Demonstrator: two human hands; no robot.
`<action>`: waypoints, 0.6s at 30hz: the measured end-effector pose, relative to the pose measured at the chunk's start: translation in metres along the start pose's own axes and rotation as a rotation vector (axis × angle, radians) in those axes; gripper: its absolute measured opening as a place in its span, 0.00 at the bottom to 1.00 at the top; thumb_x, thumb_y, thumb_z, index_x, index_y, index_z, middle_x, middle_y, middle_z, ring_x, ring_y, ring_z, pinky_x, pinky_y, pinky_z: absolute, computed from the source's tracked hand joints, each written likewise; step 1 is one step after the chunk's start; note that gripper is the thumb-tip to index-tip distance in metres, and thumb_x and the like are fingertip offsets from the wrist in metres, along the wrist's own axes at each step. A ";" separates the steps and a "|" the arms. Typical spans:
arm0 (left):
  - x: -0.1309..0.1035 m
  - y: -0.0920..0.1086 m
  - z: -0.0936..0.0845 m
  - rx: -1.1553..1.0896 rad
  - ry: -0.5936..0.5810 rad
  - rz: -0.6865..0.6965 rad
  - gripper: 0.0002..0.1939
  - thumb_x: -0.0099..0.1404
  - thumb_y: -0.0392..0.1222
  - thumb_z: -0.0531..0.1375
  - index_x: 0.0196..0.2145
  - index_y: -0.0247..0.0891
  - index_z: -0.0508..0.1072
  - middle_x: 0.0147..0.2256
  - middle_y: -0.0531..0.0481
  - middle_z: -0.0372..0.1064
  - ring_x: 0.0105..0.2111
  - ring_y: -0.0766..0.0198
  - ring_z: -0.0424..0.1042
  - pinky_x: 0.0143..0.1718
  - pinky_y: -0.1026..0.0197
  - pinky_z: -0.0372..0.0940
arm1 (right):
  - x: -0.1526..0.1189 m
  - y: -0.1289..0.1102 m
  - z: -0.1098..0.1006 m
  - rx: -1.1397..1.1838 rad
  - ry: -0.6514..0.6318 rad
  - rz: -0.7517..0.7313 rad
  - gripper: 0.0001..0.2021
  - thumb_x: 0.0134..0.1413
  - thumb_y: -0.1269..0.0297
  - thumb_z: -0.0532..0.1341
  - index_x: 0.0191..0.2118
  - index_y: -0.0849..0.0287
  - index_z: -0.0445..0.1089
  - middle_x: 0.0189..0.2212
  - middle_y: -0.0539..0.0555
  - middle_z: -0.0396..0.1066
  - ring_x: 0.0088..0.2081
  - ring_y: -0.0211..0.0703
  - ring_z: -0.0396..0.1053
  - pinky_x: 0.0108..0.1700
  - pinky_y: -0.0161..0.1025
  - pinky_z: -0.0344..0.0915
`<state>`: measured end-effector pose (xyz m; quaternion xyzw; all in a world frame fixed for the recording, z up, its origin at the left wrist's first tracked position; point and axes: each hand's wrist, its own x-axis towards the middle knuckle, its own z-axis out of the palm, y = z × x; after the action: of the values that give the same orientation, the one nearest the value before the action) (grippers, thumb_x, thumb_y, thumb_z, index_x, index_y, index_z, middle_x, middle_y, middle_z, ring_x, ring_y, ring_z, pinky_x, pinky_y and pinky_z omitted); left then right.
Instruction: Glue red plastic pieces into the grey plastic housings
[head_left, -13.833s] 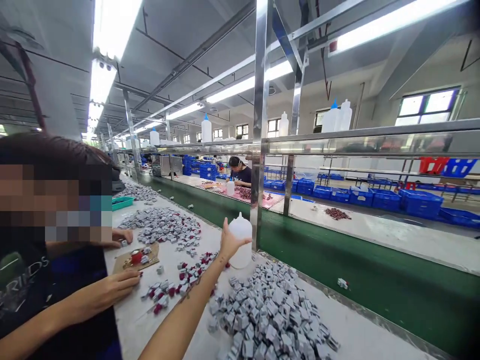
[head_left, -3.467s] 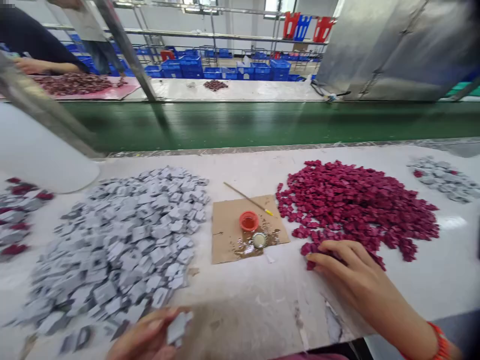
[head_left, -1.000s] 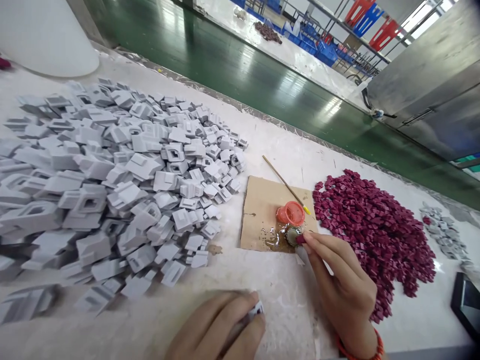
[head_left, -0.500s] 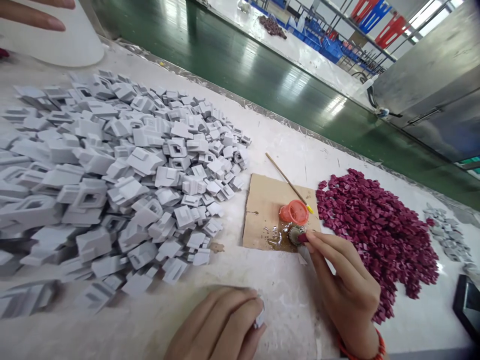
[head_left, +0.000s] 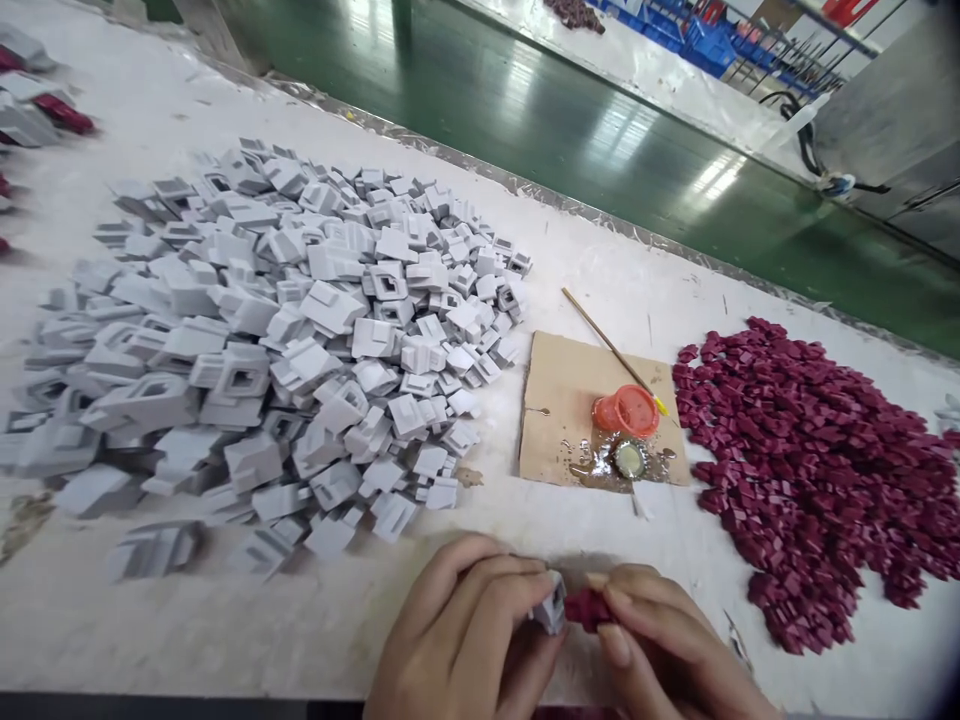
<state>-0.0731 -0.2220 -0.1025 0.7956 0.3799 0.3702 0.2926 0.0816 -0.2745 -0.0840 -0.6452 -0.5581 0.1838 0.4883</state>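
Near the table's front edge, my left hand (head_left: 472, 630) is closed around a small grey plastic piece (head_left: 553, 606) with an opening in its end. Pinched between the thumb and fingers of my right hand (head_left: 660, 640) is a dark red plastic piece (head_left: 586, 608). Its tip faces the opening of the grey piece, very close to it; I cannot tell whether they touch. Beyond my hands lies a cardboard sheet (head_left: 555, 390) wet with clear liquid. On it are a bottle cap (head_left: 628, 459) and a tilted orange-red cup (head_left: 634, 412).
A large heap of grey pieces (head_left: 300, 330) covers the left of the table. To the right lies a heap of dark red pieces (head_left: 810, 460). A yellow-tipped stick (head_left: 611, 345) rests across the cardboard. Behind the table runs a green conveyor belt (head_left: 480, 110).
My right hand has moved from the bottle cap back to my left hand, bringing the dark red piece. Another person's hand and a white container at upper left have left the view.
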 end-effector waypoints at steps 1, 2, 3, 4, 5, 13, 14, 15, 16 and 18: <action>0.000 0.000 0.000 -0.007 0.002 0.004 0.14 0.57 0.28 0.65 0.40 0.36 0.73 0.36 0.52 0.78 0.41 0.63 0.73 0.47 0.65 0.70 | 0.000 0.002 0.002 -0.013 0.005 -0.030 0.10 0.53 0.75 0.63 0.40 0.55 0.74 0.33 0.53 0.75 0.34 0.41 0.73 0.32 0.34 0.75; 0.001 0.000 0.001 -0.014 0.003 0.003 0.14 0.56 0.28 0.66 0.40 0.35 0.73 0.36 0.52 0.78 0.41 0.63 0.72 0.47 0.65 0.70 | 0.000 0.004 0.003 -0.018 0.018 -0.073 0.10 0.53 0.75 0.63 0.40 0.56 0.74 0.32 0.53 0.75 0.33 0.41 0.73 0.32 0.34 0.75; 0.001 0.000 0.001 -0.020 0.008 -0.004 0.14 0.56 0.28 0.66 0.40 0.35 0.73 0.36 0.52 0.77 0.41 0.63 0.72 0.48 0.65 0.69 | 0.001 0.005 0.004 -0.017 0.036 -0.114 0.09 0.53 0.74 0.63 0.39 0.57 0.74 0.31 0.53 0.75 0.33 0.40 0.73 0.31 0.33 0.75; 0.001 0.001 0.000 -0.025 0.010 -0.010 0.14 0.56 0.27 0.66 0.40 0.35 0.72 0.36 0.51 0.77 0.41 0.63 0.72 0.48 0.65 0.69 | 0.002 0.005 0.004 -0.017 0.043 -0.132 0.09 0.53 0.74 0.63 0.39 0.57 0.74 0.31 0.53 0.75 0.32 0.40 0.73 0.31 0.33 0.75; 0.001 0.001 0.000 -0.028 0.010 -0.013 0.13 0.56 0.27 0.65 0.40 0.34 0.72 0.36 0.51 0.77 0.41 0.63 0.72 0.49 0.65 0.68 | 0.003 0.005 0.003 -0.021 0.040 -0.133 0.09 0.53 0.75 0.63 0.39 0.58 0.74 0.31 0.53 0.75 0.32 0.40 0.73 0.31 0.33 0.75; 0.000 0.003 -0.001 -0.011 0.009 -0.012 0.13 0.57 0.27 0.64 0.40 0.35 0.72 0.36 0.50 0.77 0.40 0.61 0.73 0.46 0.62 0.71 | 0.005 -0.002 -0.001 -0.058 -0.092 -0.072 0.15 0.50 0.81 0.62 0.42 0.58 0.73 0.35 0.55 0.75 0.36 0.44 0.74 0.33 0.37 0.75; 0.000 0.002 -0.001 -0.011 0.009 -0.008 0.13 0.57 0.27 0.64 0.40 0.35 0.72 0.36 0.50 0.77 0.40 0.61 0.73 0.47 0.62 0.70 | 0.005 -0.002 -0.001 -0.052 -0.097 -0.081 0.16 0.49 0.82 0.62 0.42 0.58 0.73 0.34 0.55 0.75 0.36 0.44 0.74 0.33 0.37 0.75; 0.000 0.002 -0.001 -0.010 0.007 -0.004 0.12 0.58 0.27 0.64 0.40 0.35 0.72 0.36 0.50 0.78 0.40 0.61 0.73 0.47 0.62 0.70 | 0.005 -0.002 -0.001 -0.047 -0.105 -0.098 0.16 0.49 0.82 0.63 0.42 0.58 0.73 0.34 0.56 0.75 0.36 0.45 0.74 0.33 0.38 0.75; 0.000 0.002 -0.001 -0.006 0.006 0.001 0.12 0.58 0.28 0.64 0.40 0.35 0.72 0.36 0.50 0.78 0.40 0.62 0.73 0.47 0.62 0.70 | 0.005 -0.001 -0.001 -0.043 -0.110 -0.118 0.16 0.49 0.82 0.63 0.42 0.58 0.73 0.34 0.55 0.75 0.36 0.45 0.74 0.33 0.38 0.76; 0.000 0.003 -0.002 -0.008 0.007 -0.006 0.12 0.58 0.27 0.63 0.40 0.35 0.72 0.36 0.50 0.77 0.40 0.62 0.73 0.47 0.62 0.70 | 0.005 -0.002 -0.001 -0.055 -0.139 -0.143 0.16 0.49 0.82 0.63 0.43 0.59 0.73 0.35 0.56 0.75 0.37 0.44 0.75 0.35 0.37 0.76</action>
<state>-0.0732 -0.2230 -0.0995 0.7919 0.3819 0.3735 0.2957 0.0831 -0.2705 -0.0804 -0.6026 -0.6400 0.1778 0.4423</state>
